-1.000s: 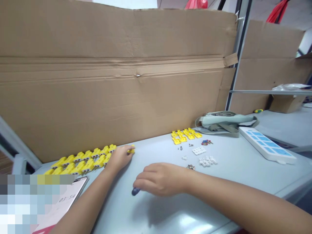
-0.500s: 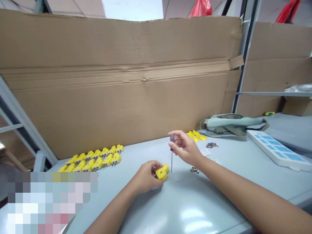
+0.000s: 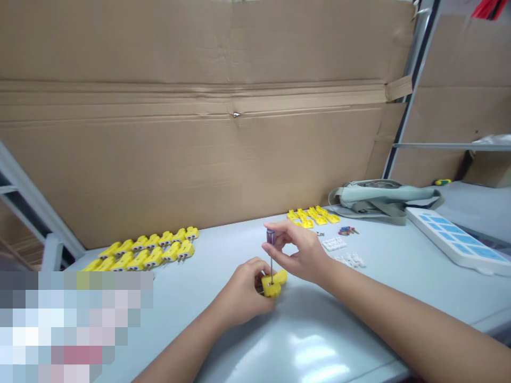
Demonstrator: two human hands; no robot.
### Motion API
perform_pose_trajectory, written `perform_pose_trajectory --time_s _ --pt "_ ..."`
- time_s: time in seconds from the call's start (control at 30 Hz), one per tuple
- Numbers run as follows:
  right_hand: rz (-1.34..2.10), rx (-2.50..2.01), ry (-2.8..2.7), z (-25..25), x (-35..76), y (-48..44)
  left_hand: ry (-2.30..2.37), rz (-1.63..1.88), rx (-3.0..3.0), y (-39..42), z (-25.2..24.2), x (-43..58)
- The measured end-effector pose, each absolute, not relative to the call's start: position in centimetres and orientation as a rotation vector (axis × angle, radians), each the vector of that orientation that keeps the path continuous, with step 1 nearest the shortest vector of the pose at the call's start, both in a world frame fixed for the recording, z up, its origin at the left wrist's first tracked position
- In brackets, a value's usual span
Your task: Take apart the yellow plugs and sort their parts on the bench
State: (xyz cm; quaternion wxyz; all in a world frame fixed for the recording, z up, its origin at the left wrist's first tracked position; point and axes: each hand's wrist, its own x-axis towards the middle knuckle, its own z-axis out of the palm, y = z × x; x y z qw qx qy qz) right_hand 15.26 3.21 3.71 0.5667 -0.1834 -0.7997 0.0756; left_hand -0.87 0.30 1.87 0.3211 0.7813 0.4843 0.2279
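Note:
My left hand [image 3: 249,291] is closed around a yellow plug [image 3: 273,287] just above the table, its metal pins pointing toward my palm. My right hand [image 3: 297,247] pinches the purple handle of a screwdriver [image 3: 271,237], held upright. The screwdriver's shaft runs straight down, and its tip meets the hole in the plug's upper face. Behind my right hand lie yellow plug shells [image 3: 306,219], small colored pieces [image 3: 347,230] and white plastic parts [image 3: 334,243].
Two rows of yellow plugs [image 3: 139,259] stand at the table's left. A grey-green bag [image 3: 371,197] and a white case with blue compartments [image 3: 455,239] lie at the right. A cardboard wall [image 3: 223,170] rises behind. A blurred patch covers the lower left.
The screwdriver has moved left and now has its tip on the plug instead of beside it. My view has tilted down a little.

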Motion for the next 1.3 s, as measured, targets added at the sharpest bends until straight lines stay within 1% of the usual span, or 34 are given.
perform_pose_trajectory --time_s 0.1,0.17,0.33,0.4,0.5,0.63,0.77,1.17,1.3 --pt "0.194 -0.44 -1.808 4.5 14.9 2.3 1.26 0.576 2.075 0.3 1.9 -0.9" --pt "0.301 -0.484 -1.732 5.0 14.5 1.7 1.269 0.545 2.087 0.2 1.9 -1.0" --pt "0.914 -0.659 -1.538 5.1 13.6 1.6 1.302 0.527 2.084 0.2 2.2 -0.9" --pt "1.064 -0.664 -1.465 4.9 13.6 2.3 1.308 0.544 2.067 0.3 2.3 -0.8" --pt "1.2 -0.621 -1.507 4.6 14.0 3.3 1.319 0.555 2.045 0.4 2.2 -0.8" --pt "1.344 -0.435 -1.627 4.2 14.5 4.2 1.317 0.559 2.057 0.5 2.2 -0.9" --pt "1.518 -0.354 -1.559 3.9 14.6 4.3 1.277 0.549 2.065 0.5 2.2 -0.9" --pt "1.339 -0.575 -1.392 3.3 14.1 3.3 1.273 0.582 2.121 0.0 2.3 -0.9" --pt "1.281 -0.636 -1.52 3.6 14.7 3.6 1.255 0.585 2.131 0.1 2.2 -1.0"
